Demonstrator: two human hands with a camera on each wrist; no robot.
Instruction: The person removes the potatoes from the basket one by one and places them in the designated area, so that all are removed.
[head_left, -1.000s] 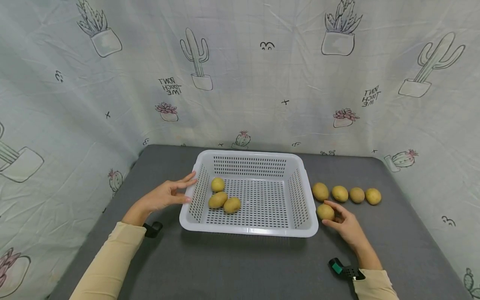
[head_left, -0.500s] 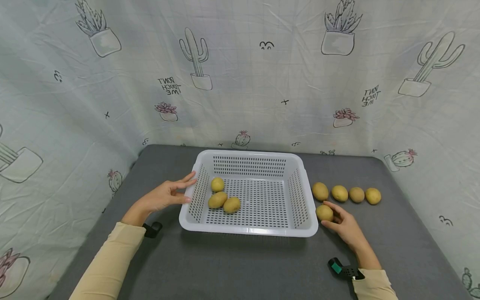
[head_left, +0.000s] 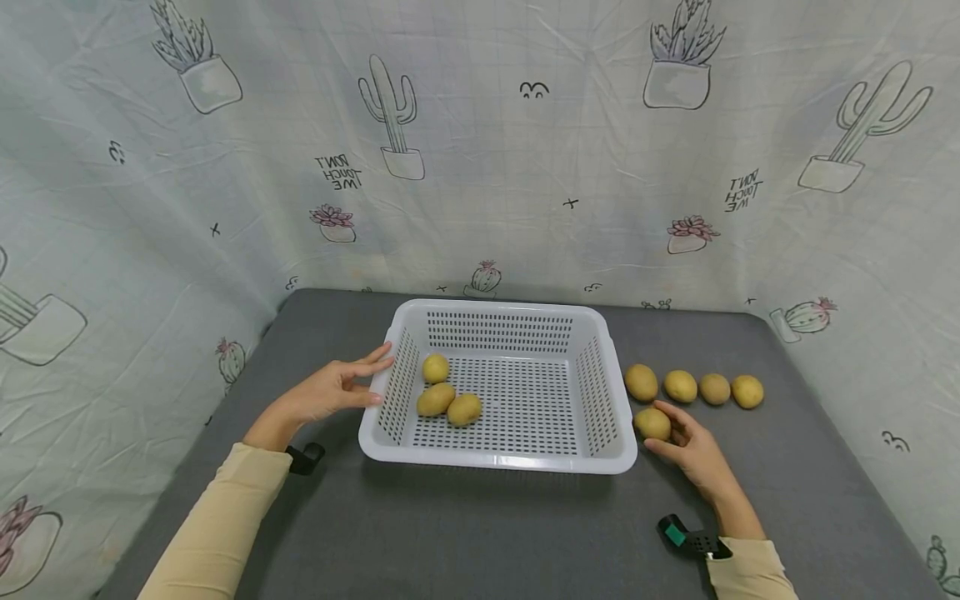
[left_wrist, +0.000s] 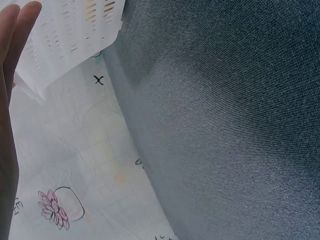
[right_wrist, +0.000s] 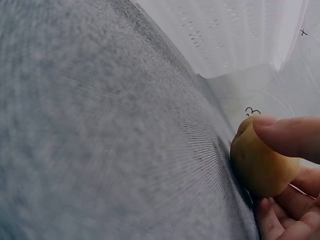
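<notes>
White basket (head_left: 498, 462); yellow-brown potatoes (head_left: 437, 400); dark grey tabletop (head_left: 480, 533); beige sleeves (head_left: 217, 517); pale cloth (head_left: 480, 167), cactus-printed.

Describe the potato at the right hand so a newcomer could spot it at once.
Start from the white basket on the grey table. Beside its right side, nearer the camera than the row of four potatoes, is this potato. Only it is pinched by the right hand.

My grey table (head_left: 495, 533) carries a white basket (head_left: 498, 463) and, right of it, four lined-up potatoes (head_left: 680, 387) and a nearer potato (head_left: 652, 423).
</notes>
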